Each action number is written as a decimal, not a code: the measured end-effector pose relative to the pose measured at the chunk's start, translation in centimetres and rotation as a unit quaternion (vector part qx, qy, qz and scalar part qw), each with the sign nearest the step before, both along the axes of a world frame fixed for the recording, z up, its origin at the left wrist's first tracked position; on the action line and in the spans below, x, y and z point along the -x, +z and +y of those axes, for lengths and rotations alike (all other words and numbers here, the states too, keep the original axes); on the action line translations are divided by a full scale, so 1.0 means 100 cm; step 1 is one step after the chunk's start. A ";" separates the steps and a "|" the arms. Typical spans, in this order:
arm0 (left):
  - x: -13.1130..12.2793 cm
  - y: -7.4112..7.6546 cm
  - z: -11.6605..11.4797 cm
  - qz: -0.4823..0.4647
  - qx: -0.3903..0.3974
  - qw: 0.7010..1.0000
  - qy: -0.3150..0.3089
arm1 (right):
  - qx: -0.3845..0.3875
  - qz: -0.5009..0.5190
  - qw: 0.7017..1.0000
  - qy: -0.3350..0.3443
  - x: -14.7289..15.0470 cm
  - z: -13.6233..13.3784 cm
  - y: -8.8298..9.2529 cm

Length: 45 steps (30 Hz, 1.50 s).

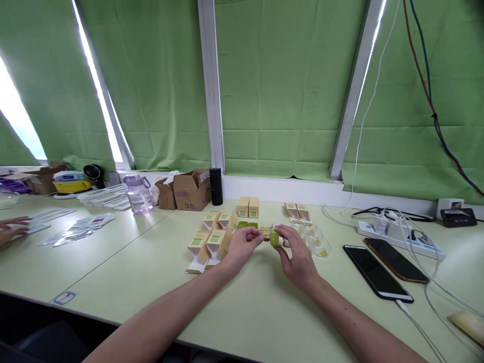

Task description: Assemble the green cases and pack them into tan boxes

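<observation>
Above the middle of the table, my right hand (297, 254) is closed around a small jar (276, 238) with a green part and a white part, tipped on its side. Facing it, my left hand (244, 245) has thumb and fingertips pinched together near the jar. What they pinch is too small to make out. Just behind the fingertips lie some small yellowish pieces (265, 230) and flat green items (247, 225). Tan boxes with green labels (214, 239) stand by my left hand, several with flaps open. A clear plastic tray (315, 239) with yellow spots sits behind my right hand.
Two tan boxes (248, 206) stand at the back, two more (298, 213) farther right. Two phones (378, 272), a power strip (401, 239) and loose cables occupy the right. Leftward are a water bottle (138, 193), a cardboard box (192, 190) and another person's hands (13, 229).
</observation>
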<state>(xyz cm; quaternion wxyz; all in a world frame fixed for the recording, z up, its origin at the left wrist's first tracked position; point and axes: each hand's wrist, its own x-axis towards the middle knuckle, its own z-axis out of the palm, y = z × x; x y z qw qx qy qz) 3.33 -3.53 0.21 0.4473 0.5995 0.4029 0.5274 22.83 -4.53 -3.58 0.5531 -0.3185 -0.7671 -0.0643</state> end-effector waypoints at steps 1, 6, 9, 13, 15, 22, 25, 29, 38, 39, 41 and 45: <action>0.001 -0.001 0.001 -0.001 -0.005 1.000 0.003 | 0.000 -0.001 1.000 0.001 0.000 0.000 0.001; 0.006 -0.002 0.005 0.053 -0.073 0.995 0.052 | 0.003 0.001 1.000 0.001 -0.001 -0.002 0.006; 0.008 -0.001 0.002 0.122 -0.157 0.977 0.082 | 0.003 -0.009 1.000 0.006 -0.001 -0.004 0.009; 0.007 0.000 -0.007 0.180 -0.276 0.941 0.079 | -0.008 -0.030 0.999 0.010 -0.002 -0.004 0.009; 0.006 -0.001 -0.011 0.201 -0.314 0.926 0.062 | -0.019 -0.037 0.999 0.014 -0.002 -0.003 0.008; 0.006 0.000 -0.010 0.236 -0.392 0.888 0.040 | -0.055 -0.031 0.998 0.024 -0.003 -0.001 0.006; 0.008 0.001 -0.009 0.234 -0.398 0.885 0.047 | -0.065 -0.036 0.997 0.024 -0.003 -0.003 0.010; 0.008 -0.001 -0.008 0.230 -0.395 0.888 0.049 | -0.080 -0.055 0.995 0.021 -0.004 -0.003 0.012; 0.008 -0.003 -0.007 0.229 -0.395 0.888 0.056 | -0.107 -0.088 0.990 -0.012 -0.002 -0.004 0.015; 0.008 -0.003 -0.007 0.229 -0.396 0.888 0.058 | -0.110 -0.092 0.990 -0.014 -0.001 -0.004 0.015; 0.008 -0.003 -0.007 0.230 -0.399 0.886 0.058 | -0.113 -0.099 0.988 -0.015 -0.001 -0.005 0.016; 0.007 -0.003 -0.007 0.229 -0.409 0.881 0.061 | -0.114 -0.110 0.987 -0.014 0.000 -0.005 0.017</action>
